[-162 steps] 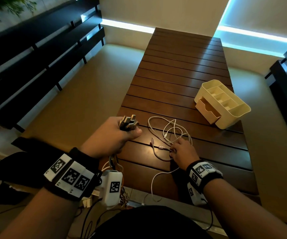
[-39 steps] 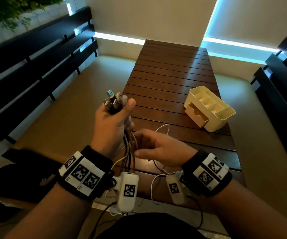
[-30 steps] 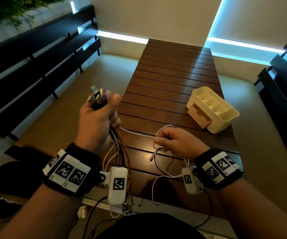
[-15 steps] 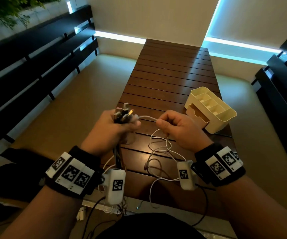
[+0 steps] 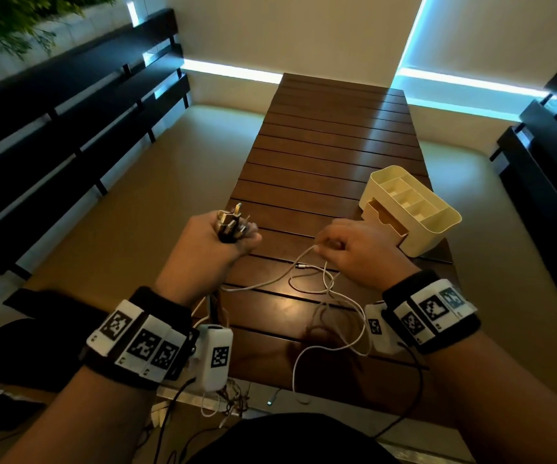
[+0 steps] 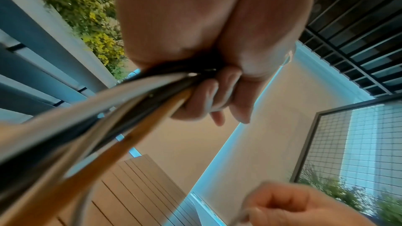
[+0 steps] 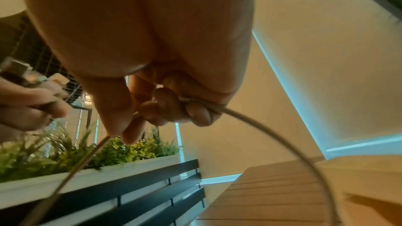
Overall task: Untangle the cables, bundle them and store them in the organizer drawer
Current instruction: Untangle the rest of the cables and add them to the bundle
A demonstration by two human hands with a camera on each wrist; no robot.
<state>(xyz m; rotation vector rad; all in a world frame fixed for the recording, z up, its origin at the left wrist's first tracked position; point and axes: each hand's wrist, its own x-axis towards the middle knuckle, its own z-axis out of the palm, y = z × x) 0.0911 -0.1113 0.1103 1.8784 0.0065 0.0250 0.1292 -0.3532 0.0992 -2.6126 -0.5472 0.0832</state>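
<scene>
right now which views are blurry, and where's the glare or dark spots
Head view: sharp but dim, with glare on the table near the white cable and bright blue strips at the wall base. Left wrist view: the cable bundle close to the lens is smeared, and the right hand is soft. Right wrist view: the cable is blurred at its lower left end, the fingers clearer.

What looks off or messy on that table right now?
The white cable lies in loose crossed loops on the table, one end hanging over the near edge; the right hand pinches it. The left hand grips a bunch of cables. The organizer sits askew, its drawer open.
</scene>
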